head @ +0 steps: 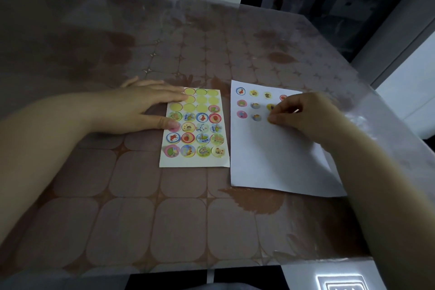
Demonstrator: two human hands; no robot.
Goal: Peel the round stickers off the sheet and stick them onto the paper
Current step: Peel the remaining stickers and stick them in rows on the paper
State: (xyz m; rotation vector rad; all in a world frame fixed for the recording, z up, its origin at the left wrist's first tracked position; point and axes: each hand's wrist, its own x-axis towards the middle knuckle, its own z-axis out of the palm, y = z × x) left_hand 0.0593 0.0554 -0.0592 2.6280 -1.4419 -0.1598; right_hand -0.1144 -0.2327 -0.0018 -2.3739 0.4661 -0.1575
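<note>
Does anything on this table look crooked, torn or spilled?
Nothing stands out. The sticker sheet lies flat under the left hand, its top rows already peeled. The paper sits slightly angled beside it, apart from it, with stickers in tidy rows under the right hand. No tears or spills show.

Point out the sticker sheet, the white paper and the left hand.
sticker sheet (195,160): head view, bare bottom margin.
white paper (270,160): head view, blank lower half.
left hand (138,110): head view, back of the hand, resting flat on the sheet's left edge.
</note>
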